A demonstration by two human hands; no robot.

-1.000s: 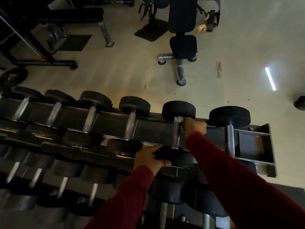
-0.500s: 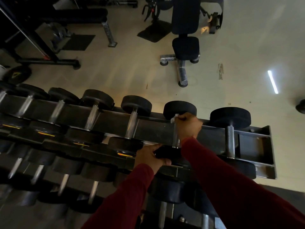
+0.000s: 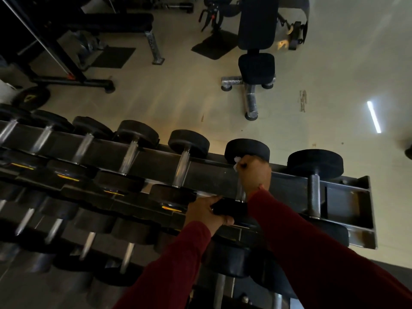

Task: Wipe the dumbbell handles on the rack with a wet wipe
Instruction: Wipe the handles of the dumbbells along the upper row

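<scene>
The right hand (image 3: 253, 172) grips a white wet wipe (image 3: 236, 162) around a chrome dumbbell handle (image 3: 240, 192) on the rack (image 3: 347, 197). The left hand (image 3: 204, 211) clasps its near black head (image 3: 231, 208) at 7 o'clock. Bare rack lies at 3 o'clock past the neighbouring dumbbell (image 3: 314, 175).

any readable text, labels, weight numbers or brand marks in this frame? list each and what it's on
None can be read.
Yellow-orange marks on the near heads of the top-row dumbbells: blurred, not legible.
Yellowish emblem on the weight plate on the floor at far left: too dim and small to read.
Dark marks on the floor right of the bench: scuffs or print, cannot tell.
Nothing shows on the wet wipe in the right hand.
</scene>
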